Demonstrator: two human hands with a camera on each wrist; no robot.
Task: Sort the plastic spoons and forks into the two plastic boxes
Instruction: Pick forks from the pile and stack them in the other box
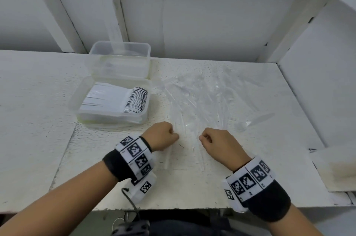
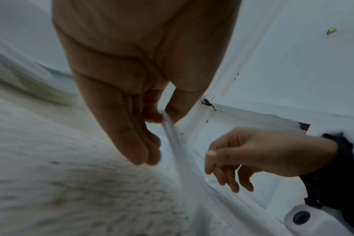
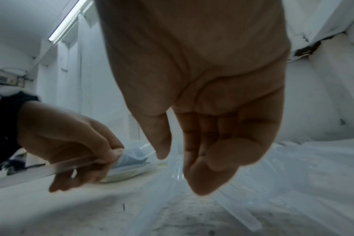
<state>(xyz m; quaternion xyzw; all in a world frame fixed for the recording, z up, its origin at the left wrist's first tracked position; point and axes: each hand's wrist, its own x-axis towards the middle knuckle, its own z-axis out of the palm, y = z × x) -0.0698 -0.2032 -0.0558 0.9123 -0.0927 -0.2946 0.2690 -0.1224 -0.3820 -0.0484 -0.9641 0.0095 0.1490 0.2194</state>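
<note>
My left hand (image 1: pixel 161 135) pinched one clear utensil (image 2: pixel 173 140), my right hand (image 1: pixel 215 142) hung curled and empty beside it, the unsorted pile (image 1: pixel 202 97) lay beyond, right of the well-stocked near box (image 1: pixel 113 101), whose farther neighbour (image 1: pixel 120 58) looked barely filled.

We see no readable text here; the wristbands (image 1: pixel 134 155) carry only black-and-white coded squares, with tiny digits too small to read.

Clear glossy plastic cutlery (image 1: pixel 194 101) (rough table (image 1: pixel 38 120))
</note>
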